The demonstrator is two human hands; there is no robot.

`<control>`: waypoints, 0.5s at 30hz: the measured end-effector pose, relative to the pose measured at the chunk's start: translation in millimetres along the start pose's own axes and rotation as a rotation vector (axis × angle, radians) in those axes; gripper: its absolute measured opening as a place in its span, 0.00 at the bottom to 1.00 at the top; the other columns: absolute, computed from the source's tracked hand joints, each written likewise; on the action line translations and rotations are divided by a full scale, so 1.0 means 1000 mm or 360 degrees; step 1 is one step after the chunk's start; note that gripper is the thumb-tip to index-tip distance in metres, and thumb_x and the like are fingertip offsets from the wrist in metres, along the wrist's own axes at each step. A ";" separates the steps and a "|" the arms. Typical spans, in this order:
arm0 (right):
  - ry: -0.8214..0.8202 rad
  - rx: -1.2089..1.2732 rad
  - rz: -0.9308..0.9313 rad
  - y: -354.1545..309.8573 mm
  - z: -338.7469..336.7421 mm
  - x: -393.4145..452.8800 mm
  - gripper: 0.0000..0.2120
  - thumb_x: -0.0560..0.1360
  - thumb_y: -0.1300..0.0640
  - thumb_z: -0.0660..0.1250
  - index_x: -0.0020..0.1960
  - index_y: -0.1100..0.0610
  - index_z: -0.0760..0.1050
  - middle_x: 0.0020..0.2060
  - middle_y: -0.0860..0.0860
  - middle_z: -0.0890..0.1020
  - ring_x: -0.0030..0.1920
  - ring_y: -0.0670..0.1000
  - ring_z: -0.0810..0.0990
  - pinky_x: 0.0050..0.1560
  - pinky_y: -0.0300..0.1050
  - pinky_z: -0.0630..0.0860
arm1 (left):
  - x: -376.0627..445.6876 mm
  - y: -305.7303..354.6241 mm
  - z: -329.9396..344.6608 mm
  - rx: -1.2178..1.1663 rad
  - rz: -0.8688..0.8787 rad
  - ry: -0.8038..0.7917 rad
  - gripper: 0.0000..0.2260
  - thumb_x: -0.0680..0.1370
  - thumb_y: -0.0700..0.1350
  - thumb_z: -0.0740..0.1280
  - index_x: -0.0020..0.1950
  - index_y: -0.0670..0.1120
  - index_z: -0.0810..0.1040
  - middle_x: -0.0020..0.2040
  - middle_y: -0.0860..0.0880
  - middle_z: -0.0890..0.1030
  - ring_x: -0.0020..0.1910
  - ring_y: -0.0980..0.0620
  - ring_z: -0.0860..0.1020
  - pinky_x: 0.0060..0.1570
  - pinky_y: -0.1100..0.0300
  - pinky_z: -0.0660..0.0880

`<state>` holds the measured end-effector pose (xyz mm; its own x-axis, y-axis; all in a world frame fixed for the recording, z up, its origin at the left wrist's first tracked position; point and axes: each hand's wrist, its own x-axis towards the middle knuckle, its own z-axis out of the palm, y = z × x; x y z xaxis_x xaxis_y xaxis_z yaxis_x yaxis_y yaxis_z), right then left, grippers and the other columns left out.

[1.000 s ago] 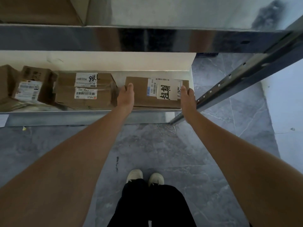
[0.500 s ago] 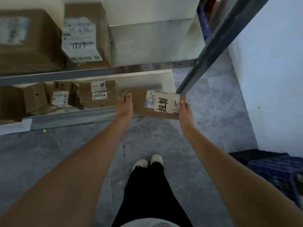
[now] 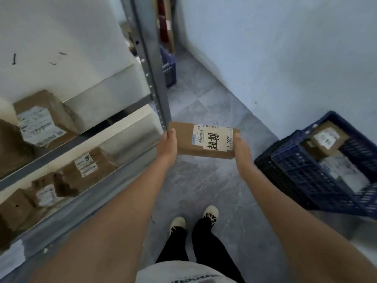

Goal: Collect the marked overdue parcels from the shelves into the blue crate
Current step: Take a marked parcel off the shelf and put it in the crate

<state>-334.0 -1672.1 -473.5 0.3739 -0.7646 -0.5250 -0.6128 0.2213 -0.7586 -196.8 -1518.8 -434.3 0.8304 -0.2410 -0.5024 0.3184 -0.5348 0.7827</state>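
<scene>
Marked parcel (image 3: pixel 204 142) held mid-frame, above floor, gripped at short ends: left hand (image 3: pixel 167 147) clasped on left end, right hand (image 3: pixel 241 153) on right end. Blue crate (image 3: pixel 302 172) at right, well apart.

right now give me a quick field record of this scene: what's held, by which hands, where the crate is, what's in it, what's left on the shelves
held item: marked parcel, brown box with a white label bearing handwritten black characters
left hand: grips the parcel's left end
right hand: grips the parcel's right end
parcel position: in the air over the floor, clear of the shelves
blue crate: on the floor to the person's right, beside the wall
crate contents: at least two labelled parcels
shelves: several brown labelled boxes remain, to the person's left
label text on shelf boxes: too blurred to read
</scene>
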 end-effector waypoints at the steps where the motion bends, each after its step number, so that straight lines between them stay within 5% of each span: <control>1: 0.0047 0.0047 0.0005 0.004 -0.019 0.001 0.33 0.74 0.32 0.47 0.63 0.53 0.75 0.55 0.54 0.81 0.55 0.55 0.78 0.59 0.53 0.74 | -0.006 0.009 0.017 0.0036 0.0036 -0.0053 0.20 0.83 0.52 0.51 0.64 0.42 0.75 0.55 0.47 0.76 0.55 0.48 0.74 0.54 0.57 0.68; 6: 0.0371 0.0284 0.0167 0.038 -0.137 0.011 0.27 0.78 0.37 0.50 0.61 0.54 0.76 0.53 0.53 0.82 0.53 0.54 0.80 0.60 0.54 0.75 | -0.048 0.054 0.131 0.0282 0.0171 -0.0325 0.22 0.83 0.54 0.50 0.68 0.42 0.70 0.58 0.44 0.74 0.53 0.49 0.70 0.51 0.56 0.63; 12: 0.0638 0.0408 0.0377 0.108 -0.285 0.023 0.25 0.81 0.40 0.49 0.61 0.56 0.75 0.52 0.53 0.81 0.52 0.54 0.79 0.52 0.49 0.71 | -0.117 0.080 0.286 0.0365 0.0215 -0.0670 0.23 0.84 0.54 0.50 0.72 0.42 0.68 0.68 0.43 0.72 0.66 0.44 0.70 0.63 0.52 0.65; 15: 0.0795 0.0451 0.0460 0.135 -0.341 0.026 0.28 0.78 0.38 0.49 0.61 0.56 0.75 0.54 0.53 0.81 0.54 0.55 0.79 0.56 0.52 0.73 | -0.146 0.092 0.347 0.0446 0.0268 -0.0887 0.23 0.84 0.55 0.49 0.74 0.43 0.65 0.68 0.45 0.70 0.67 0.45 0.69 0.64 0.54 0.64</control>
<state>-644.6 -1868.8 -458.6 -0.1902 -0.8249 -0.5324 -0.4067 0.5598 -0.7220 -447.5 -1814.0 -416.7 0.4725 -0.6842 -0.5556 0.0104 -0.6260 0.7798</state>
